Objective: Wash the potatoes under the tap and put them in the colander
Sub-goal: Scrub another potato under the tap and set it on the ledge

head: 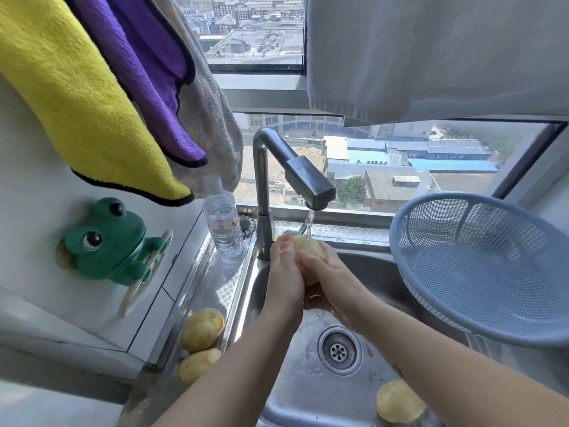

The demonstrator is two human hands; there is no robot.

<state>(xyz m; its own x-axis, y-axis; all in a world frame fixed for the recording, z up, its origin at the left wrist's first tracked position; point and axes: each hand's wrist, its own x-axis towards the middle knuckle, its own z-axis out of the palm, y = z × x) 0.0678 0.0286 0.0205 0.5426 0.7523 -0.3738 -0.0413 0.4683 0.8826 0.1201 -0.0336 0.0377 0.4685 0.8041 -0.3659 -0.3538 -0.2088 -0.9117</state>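
Looking down through the head camera. Holding one potato (309,248) in both hands, right under the spout of the tap (308,180) and above the sink (286,396). Curling the left hand (284,272) round the potato's left side, fingertips pointing up toward the spout. Wrapping the right hand (332,282) round its right side and underside, fingers lying across the front. Clasping it firmly from both sides, the two hands touching each other. Catching a thin stream of water (310,223) on the top of the potato.

Seeing two more potatoes on the steel ledge left of the basin, the farther one (203,328) just behind the nearer one (197,363); not telling whether touching. Seeing a fourth potato (398,400) lying in the basin at the near right, apart from the drain (338,349) and partly hidden behind the right forearm.

Finding the blue colander (492,241) on the right, tilted, overhanging the sink's right edge.

Noting a clear water bottle (224,229) standing upright just left of the tap's base, a green frog holder (110,241) stuck on the left wall, a yellow cloth (77,87) and a purple cloth (147,72) hanging above it, and a grey towel (431,57) hanging across the window (400,161).
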